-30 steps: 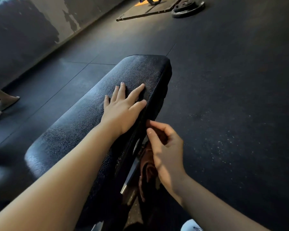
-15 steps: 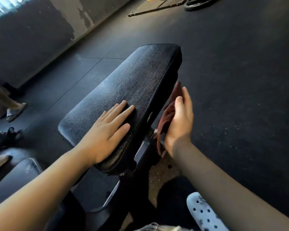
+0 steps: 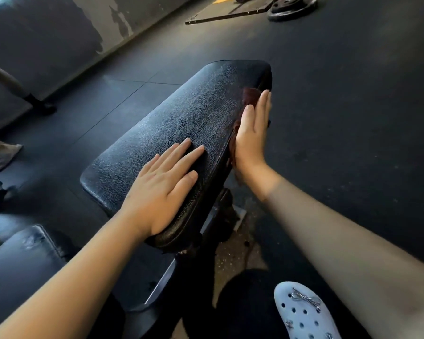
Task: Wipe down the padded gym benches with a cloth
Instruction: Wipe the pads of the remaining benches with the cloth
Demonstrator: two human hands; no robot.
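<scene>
Maroon cloth (image 3: 250,94) flattened beneath right grip (image 3: 251,139), against right side edge of black padded worktop (image 3: 181,118); showing beyond fingertips (image 3: 265,97) and hanging below wrist. Fingers straight, pressed together, thumb alongside. Left grip (image 3: 162,189) spread flat, palm down, on worktop's top face, just left of cloth, not touching it. Far beyond both grips, weight plate (image 3: 291,7) on floor (image 3: 353,118).

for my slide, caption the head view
Left hand flat on the bench pad, right hand pressing a cloth to its side.
</scene>
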